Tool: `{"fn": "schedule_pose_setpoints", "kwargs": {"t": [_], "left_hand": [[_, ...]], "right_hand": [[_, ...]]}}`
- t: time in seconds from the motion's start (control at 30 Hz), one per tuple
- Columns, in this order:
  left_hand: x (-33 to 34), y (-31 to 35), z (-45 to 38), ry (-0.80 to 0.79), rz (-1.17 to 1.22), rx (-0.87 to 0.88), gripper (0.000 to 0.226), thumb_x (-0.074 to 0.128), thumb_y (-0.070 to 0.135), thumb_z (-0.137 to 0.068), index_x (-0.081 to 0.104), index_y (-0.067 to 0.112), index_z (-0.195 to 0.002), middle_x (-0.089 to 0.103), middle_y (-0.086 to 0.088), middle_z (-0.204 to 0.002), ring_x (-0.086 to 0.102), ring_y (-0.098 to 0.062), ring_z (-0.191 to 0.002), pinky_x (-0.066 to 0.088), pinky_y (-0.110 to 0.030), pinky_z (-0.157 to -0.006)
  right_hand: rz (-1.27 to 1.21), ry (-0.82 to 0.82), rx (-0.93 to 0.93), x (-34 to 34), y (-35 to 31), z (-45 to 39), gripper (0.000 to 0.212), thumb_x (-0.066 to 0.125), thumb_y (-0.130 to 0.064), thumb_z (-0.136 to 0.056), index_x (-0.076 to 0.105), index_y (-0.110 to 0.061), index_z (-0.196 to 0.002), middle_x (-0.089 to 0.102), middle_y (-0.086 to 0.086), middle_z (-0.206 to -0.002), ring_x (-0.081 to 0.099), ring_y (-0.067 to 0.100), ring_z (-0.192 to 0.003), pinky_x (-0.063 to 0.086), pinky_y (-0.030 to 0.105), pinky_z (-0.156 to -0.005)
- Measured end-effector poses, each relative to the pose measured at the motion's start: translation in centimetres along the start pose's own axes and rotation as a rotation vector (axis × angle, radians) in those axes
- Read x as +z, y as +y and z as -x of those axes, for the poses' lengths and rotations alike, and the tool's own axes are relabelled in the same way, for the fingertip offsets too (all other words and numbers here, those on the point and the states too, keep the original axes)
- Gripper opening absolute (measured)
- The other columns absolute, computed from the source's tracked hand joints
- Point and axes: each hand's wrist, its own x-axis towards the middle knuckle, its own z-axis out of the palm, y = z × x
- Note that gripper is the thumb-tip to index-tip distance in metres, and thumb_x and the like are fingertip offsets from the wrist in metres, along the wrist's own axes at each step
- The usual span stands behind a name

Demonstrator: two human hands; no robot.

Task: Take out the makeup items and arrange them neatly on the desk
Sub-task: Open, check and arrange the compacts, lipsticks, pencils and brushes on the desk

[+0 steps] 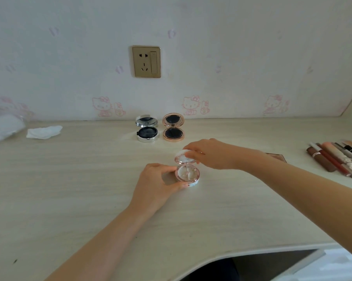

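A small white-and-pink round compact (187,173) stands open on the desk's middle. My left hand (157,183) grips its base from the left, thumb and fingers curled round the rim. My right hand (209,154) pinches the raised lid from above and the right. Behind them, near the wall, a silver compact (147,129) and a rose-gold compact (173,127) stand open side by side, dark inside. Several lipsticks and pencils (334,159) lie in a row at the right.
A pale wooden desk (79,189) runs to a wallpapered wall with a gold socket (146,61). A crumpled white tissue (43,132) and a clear plastic bag (4,126) lie far left. A brown flat item (278,157) peeks from behind my right forearm. The desk's front edge curves at lower right.
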Motion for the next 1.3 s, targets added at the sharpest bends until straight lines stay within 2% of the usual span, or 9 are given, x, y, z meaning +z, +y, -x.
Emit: {"fn": "schedule_pose_setpoints", "kwargs": {"t": [0.47,0.6,0.67,0.77,0.93,1.03,1.13,1.2,1.3], "left_hand": [[0.1,-0.1,0.0,0.015,-0.015,0.008,0.042,0.084,0.044,-0.063,0.071,0.036,-0.101,0.055,0.028,-0.090,0.047,-0.002,-0.106,0.033,-0.004,-0.081],[0.2,-0.3,0.0,0.012,-0.020,0.012,0.042,0.083,0.044,-0.063,0.070,0.037,-0.103,0.056,0.029,-0.093,0.046,0.000,-0.107,0.031,-0.002,-0.080],[0.2,-0.4,0.0,0.015,-0.025,0.029,0.043,0.083,0.046,-0.063,0.070,0.038,-0.103,0.058,0.029,-0.094,0.046,0.000,-0.107,0.031,-0.002,-0.081],[0.3,-0.7,-0.1,0.009,-0.033,0.030,0.045,0.082,0.049,-0.062,0.070,0.039,-0.104,0.061,0.025,-0.098,0.048,0.000,-0.107,0.031,-0.001,-0.080],[0.6,-0.8,-0.3,0.012,-0.019,0.001,0.058,0.081,0.058,-0.057,0.068,0.035,-0.108,0.067,0.019,-0.106,0.054,0.000,-0.110,0.041,-0.017,-0.088],[0.6,-0.4,0.0,0.048,0.025,-0.049,0.075,0.085,0.050,-0.057,0.059,0.026,-0.124,0.067,0.017,-0.111,0.053,0.000,-0.114,0.037,-0.017,-0.091],[0.7,-0.4,0.1,0.051,0.029,-0.044,0.078,0.085,0.046,-0.061,0.054,0.022,-0.129,0.068,0.015,-0.113,0.054,-0.004,-0.116,0.039,-0.021,-0.095],[0.8,-0.3,0.1,0.041,0.033,-0.043,0.075,0.084,0.042,-0.065,0.054,0.020,-0.130,0.068,0.013,-0.115,0.055,-0.004,-0.116,0.038,-0.017,-0.095],[0.9,-0.3,0.1,0.016,0.047,-0.050,0.071,0.084,0.034,-0.068,0.056,0.016,-0.130,0.067,0.009,-0.119,0.056,0.000,-0.114,0.032,0.002,-0.083]], "right_hand": [[-0.006,0.049,-0.003,-0.1,-0.1,0.0,0.039,0.039,-0.032,-0.099,0.057,-0.002,-0.116,0.061,0.019,-0.115,0.056,0.033,-0.106,0.042,0.044,-0.095],[-0.069,0.084,-0.001,-0.1,0.2,0.3,0.042,0.043,-0.038,-0.099,0.051,-0.016,-0.134,0.058,0.004,-0.131,0.056,0.022,-0.114,0.041,0.035,-0.100],[-0.200,0.243,0.003,0.4,0.4,1.0,0.046,0.047,-0.037,-0.097,0.041,-0.026,-0.141,0.056,-0.003,-0.133,0.056,0.014,-0.114,0.044,0.032,-0.100],[-0.310,0.487,0.047,2.2,1.0,2.8,0.047,0.048,-0.028,-0.097,0.038,-0.021,-0.142,0.058,-0.003,-0.130,0.055,0.011,-0.115,0.045,0.032,-0.100],[-0.322,0.347,0.098,7.0,1.4,4.9,0.063,0.050,-0.036,-0.096,0.020,-0.020,-0.150,0.049,-0.002,-0.140,0.046,0.018,-0.128,0.035,0.024,-0.102],[-0.344,0.375,0.076,8.2,0.8,4.9,0.075,0.054,-0.040,-0.093,0.011,-0.021,-0.151,0.048,-0.009,-0.141,0.039,0.013,-0.131,0.028,0.017,-0.097],[-0.362,0.427,0.087,8.5,0.3,4.5,0.078,0.057,-0.040,-0.091,0.011,-0.021,-0.151,0.049,-0.010,-0.139,0.040,0.013,-0.129,0.028,0.016,-0.092],[-0.348,0.449,0.080,8.5,0.2,4.3,0.078,0.060,-0.039,-0.091,0.014,-0.020,-0.150,0.052,-0.009,-0.135,0.044,0.014,-0.125,0.031,0.017,-0.090],[-0.334,0.493,0.077,8.7,0.0,4.0,0.074,0.063,-0.035,-0.090,0.020,-0.019,-0.148,0.056,-0.006,-0.129,0.046,0.016,-0.121,0.033,0.018,-0.089]]}}
